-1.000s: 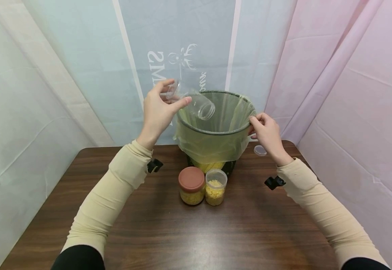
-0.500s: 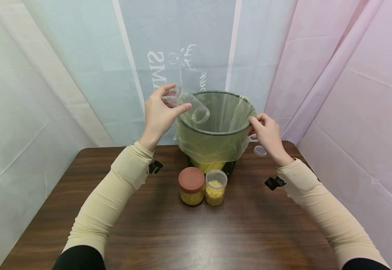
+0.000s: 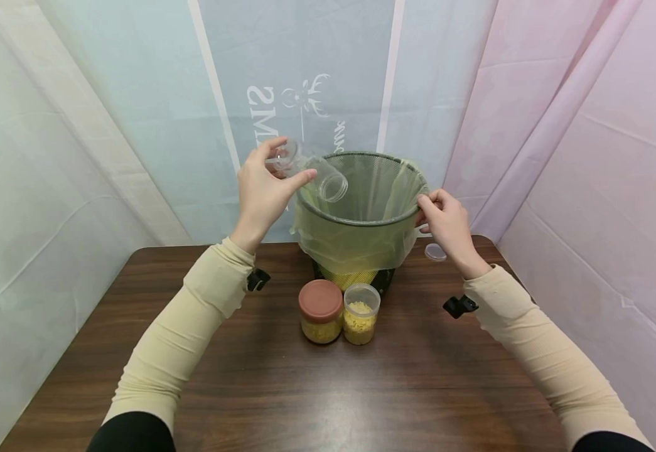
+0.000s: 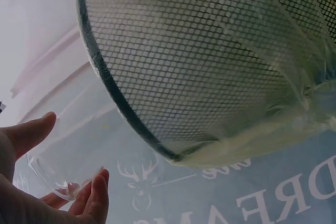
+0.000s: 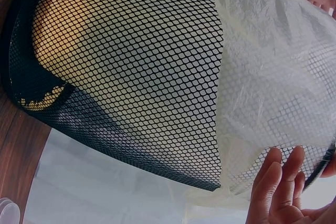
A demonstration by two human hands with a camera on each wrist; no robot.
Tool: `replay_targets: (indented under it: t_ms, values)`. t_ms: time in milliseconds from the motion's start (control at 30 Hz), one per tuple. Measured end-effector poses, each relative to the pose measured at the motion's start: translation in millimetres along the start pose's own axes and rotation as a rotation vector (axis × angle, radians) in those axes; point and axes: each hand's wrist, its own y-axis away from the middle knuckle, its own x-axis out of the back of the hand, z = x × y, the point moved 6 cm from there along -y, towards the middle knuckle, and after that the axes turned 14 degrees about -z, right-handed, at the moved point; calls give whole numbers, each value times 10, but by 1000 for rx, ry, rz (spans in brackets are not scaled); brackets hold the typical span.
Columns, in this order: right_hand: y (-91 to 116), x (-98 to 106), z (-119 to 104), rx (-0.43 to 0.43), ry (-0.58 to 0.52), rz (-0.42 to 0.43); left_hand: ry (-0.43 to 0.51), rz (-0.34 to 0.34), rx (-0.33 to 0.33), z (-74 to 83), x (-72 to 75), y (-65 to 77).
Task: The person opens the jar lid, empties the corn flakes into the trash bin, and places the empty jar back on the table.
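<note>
The head view is bright and evenly lit, with pale glare on the dark brown wood-grain tabletop [image 3: 248, 389], while both wrist views are dimmer and muted, the colourless transparent cylindrical jar [image 3: 324, 176] showing only faintly in the left one.

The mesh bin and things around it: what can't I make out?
Floor of the mesh bin, head view: hidden by its front wall.
Top of the contents in the red-lidded jar, head view: covered by its lid.
Left hand, right wrist view: cut off at the top-right corner.
Far end of the clear jar, left wrist view: too faint against the curtain.
</note>
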Motion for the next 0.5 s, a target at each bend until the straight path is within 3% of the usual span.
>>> replay_targets:
  t_ms: [67,200,267,500]
  values:
    - [1,2,-3,-1,0,0,31,-4,3,-4,5,-5]
    - [-2,0,-15,1,-3,-4,236,-34,41,-60,6,-23]
    - [-3,-3,-20,2,-3,-5,283,-38,49,-78,14,-23]
    - [4,-6,-31,7,-5,-6,153,-37,16,-65,26,12]
